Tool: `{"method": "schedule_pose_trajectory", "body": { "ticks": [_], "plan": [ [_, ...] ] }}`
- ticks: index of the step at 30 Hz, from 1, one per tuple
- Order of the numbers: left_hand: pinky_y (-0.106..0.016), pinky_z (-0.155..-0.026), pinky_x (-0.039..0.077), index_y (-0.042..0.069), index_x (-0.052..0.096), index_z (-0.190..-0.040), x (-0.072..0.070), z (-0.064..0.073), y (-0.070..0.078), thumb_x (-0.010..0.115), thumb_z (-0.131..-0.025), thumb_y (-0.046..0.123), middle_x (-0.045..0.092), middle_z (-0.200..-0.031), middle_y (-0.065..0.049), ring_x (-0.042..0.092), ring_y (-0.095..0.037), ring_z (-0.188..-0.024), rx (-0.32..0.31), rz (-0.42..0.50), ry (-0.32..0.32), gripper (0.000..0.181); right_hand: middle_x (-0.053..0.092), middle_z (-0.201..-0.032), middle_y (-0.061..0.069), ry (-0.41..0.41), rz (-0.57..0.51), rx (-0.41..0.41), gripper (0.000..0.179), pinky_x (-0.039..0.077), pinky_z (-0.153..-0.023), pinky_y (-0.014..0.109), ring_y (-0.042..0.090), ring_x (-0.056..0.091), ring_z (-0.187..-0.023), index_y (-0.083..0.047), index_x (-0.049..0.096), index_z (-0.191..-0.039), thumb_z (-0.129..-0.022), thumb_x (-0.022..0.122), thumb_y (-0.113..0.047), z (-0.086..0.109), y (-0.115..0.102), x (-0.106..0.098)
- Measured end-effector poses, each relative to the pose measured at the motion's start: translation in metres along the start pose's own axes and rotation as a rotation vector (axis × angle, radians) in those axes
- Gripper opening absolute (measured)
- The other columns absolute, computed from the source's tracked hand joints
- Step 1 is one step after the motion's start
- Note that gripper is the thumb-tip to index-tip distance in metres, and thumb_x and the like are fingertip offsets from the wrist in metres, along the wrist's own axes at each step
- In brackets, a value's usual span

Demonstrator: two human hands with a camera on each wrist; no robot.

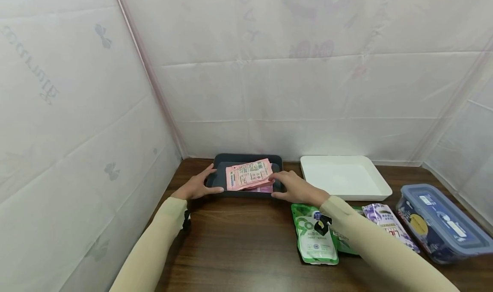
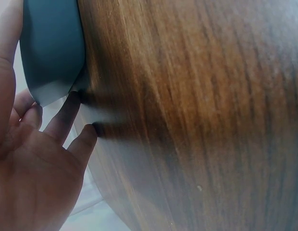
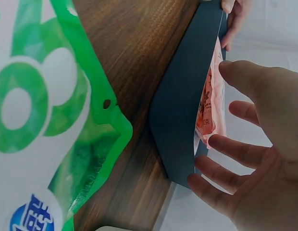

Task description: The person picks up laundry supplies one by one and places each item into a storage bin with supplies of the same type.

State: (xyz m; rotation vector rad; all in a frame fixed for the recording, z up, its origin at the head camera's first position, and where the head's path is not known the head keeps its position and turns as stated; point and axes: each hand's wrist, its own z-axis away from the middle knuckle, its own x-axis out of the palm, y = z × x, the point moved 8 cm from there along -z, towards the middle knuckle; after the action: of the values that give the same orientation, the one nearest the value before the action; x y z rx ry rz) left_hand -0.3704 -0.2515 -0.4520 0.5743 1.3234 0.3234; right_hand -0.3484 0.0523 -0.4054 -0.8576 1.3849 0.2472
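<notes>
A dark tray [image 1: 246,193] stands near the back wall. On top inside it lies a pink pouch [image 1: 249,174], covering most of a purplish-pink pouch [image 1: 262,189]. My left hand [image 1: 197,185] is at the tray's left end, thumb toward the front; its spread fingers [image 2: 65,115] reach around the tray's corner in the left wrist view. At the right end is my right hand [image 1: 298,188], fingers loosely extended over the rim beside the pink pouch. In the right wrist view its fingers [image 3: 240,151] are spread apart, none curled round the pouch; contact is hard to tell.
Right of the dark tray sits a white tray [image 1: 344,178]. Green pouches [image 1: 316,240] lie below my right forearm, and a purple-white pouch [image 1: 389,223] lies farther right. A blue-lidded container [image 1: 446,223] stands at the table's right side. Pale sheeting [image 1: 300,91] hangs behind.
</notes>
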Motion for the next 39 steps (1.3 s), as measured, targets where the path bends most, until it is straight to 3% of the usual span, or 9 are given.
{"method": "schedule_pose_trajectory", "body": {
  "ticks": [17, 27, 39],
  "plan": [
    [-0.068, -0.115, 0.027, 0.011, 0.024, -0.165, 0.003, 0.003, 0.0, 0.075, -0.088, 0.06, 0.005, -0.173, -0.012, 0.019, -0.048, -0.152, 0.001, 0.004, -0.012, 0.104, 0.058, -0.143, 0.015, 0.02, 0.015, -0.021, 0.053, 0.049, -0.1, 0.052, 0.033, 0.054, -0.123, -0.011, 0.058, -0.144, -0.097, 0.074, -0.03, 0.031, 0.001, -0.002],
    [-0.067, -0.115, 0.028, 0.01, 0.025, -0.164, 0.001, 0.005, 0.001, 0.074, -0.089, 0.059, 0.005, -0.173, -0.013, 0.02, -0.048, -0.152, 0.004, -0.002, -0.012, 0.102, 0.06, -0.141, 0.014, 0.016, 0.027, -0.039, 0.052, 0.045, -0.107, 0.055, 0.036, 0.054, -0.13, -0.008, 0.058, -0.142, -0.098, 0.073, -0.03, 0.048, 0.005, -0.007],
    [-0.067, -0.116, 0.027, 0.008, 0.026, -0.163, 0.002, 0.004, 0.0, 0.074, -0.089, 0.059, 0.003, -0.173, -0.013, 0.018, -0.049, -0.152, 0.014, 0.0, -0.018, 0.102, 0.061, -0.14, 0.011, 0.008, 0.001, -0.041, 0.051, 0.047, -0.104, 0.055, 0.035, 0.055, -0.127, -0.007, 0.058, -0.142, -0.098, 0.074, -0.025, 0.066, 0.01, -0.007]
  ]
}}
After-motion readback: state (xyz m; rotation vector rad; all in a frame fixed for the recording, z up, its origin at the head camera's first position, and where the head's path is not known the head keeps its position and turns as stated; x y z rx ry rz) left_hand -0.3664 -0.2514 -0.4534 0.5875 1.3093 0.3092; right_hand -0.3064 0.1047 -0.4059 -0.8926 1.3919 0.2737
